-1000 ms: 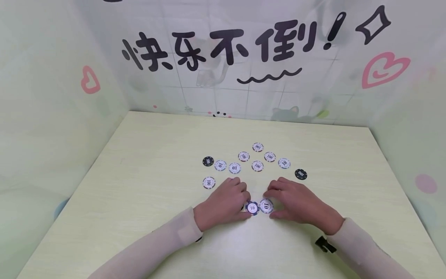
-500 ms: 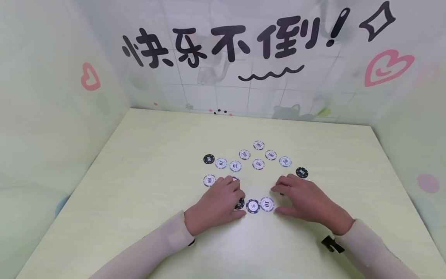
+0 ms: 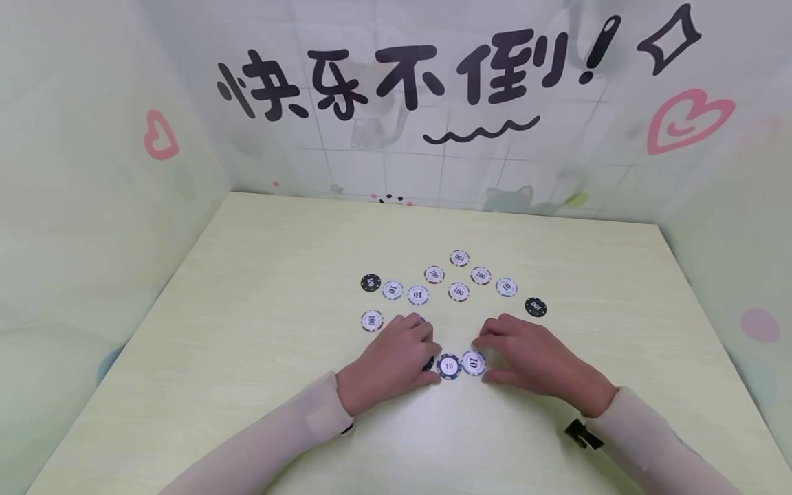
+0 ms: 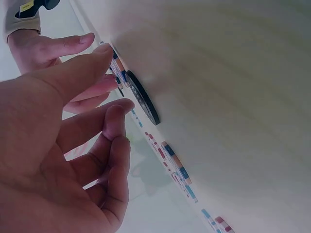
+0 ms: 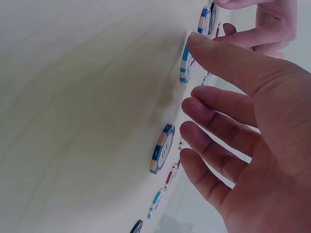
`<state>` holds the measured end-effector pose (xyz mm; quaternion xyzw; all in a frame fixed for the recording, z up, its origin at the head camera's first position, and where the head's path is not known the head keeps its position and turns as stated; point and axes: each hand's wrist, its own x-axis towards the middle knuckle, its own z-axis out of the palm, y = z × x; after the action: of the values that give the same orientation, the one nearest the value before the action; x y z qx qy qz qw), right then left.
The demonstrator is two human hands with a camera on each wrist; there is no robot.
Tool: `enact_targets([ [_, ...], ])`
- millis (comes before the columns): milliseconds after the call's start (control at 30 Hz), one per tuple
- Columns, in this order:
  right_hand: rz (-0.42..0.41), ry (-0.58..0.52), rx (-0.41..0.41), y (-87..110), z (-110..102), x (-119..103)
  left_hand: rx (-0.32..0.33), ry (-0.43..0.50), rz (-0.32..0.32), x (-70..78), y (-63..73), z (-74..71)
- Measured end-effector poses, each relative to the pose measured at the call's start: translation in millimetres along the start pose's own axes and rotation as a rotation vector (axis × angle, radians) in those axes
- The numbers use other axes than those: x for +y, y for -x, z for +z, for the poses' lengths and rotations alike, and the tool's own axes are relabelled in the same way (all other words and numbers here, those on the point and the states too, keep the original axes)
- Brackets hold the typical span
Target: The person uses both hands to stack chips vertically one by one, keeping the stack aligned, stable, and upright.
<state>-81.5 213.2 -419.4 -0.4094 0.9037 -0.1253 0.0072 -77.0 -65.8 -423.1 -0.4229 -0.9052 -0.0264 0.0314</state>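
Observation:
In the head view, a dark blue poker chip [image 3: 449, 366] marked 10 lies against a pale poker chip [image 3: 474, 363], also marked 10. My left hand [image 3: 394, 359] is at the blue chip's left edge, thumb and index apart and fingers loosely bent. A black chip [image 4: 142, 98] shows beyond those fingertips in the left wrist view; the hand mostly covers it from above. My right hand [image 3: 537, 355] has its thumb and index at the pale chip's right side. In the right wrist view, that thumb overlaps the pale chip's [image 5: 185, 65] edge, while the index sits just off it.
Beyond the hands, white chips [image 3: 458, 291] lie in a loose peaked arrangement, with black chips [image 3: 370, 282] at both ends. Another white chip [image 3: 372, 320] is left of my left hand. A blue-and-orange-edged chip [image 5: 163, 148] lies near my right fingers. Printed walls surround the table [image 3: 266, 275].
Half a second ago my right hand was drawn slightly right of the pale chip; now it is back at its edge. My left hand has shifted slightly right. The chips look unmoved.

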Motion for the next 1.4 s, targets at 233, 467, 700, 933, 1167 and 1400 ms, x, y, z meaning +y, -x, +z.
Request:
enact_targets([
  [233,-0.014,0.007,-0.002,-4.0,4,-3,0.017,0.008,0.013,1.7,-2.4,2.0],
  [467,-0.036,0.046,-0.01,-6.8,4,-3,0.035,-0.019,0.025,2.0,-3.3,3.6],
  [700,-0.037,0.079,-0.032,-10.5,4,-5,0.032,-0.028,0.035,1.7,-5.3,4.0],
  [933,0.007,0.079,-0.013,-13.7,10,-7,0.041,-0.03,0.033,1.7,-6.3,4.2],
  [1167,0.027,0.073,0.003,-13.9,15,-5,0.05,-0.035,0.035,1.3,-7.6,5.5],
  [1400,0.025,0.049,0.015,-15.4,12,-7,0.047,-0.042,0.033,1.3,-8.4,5.4],
])
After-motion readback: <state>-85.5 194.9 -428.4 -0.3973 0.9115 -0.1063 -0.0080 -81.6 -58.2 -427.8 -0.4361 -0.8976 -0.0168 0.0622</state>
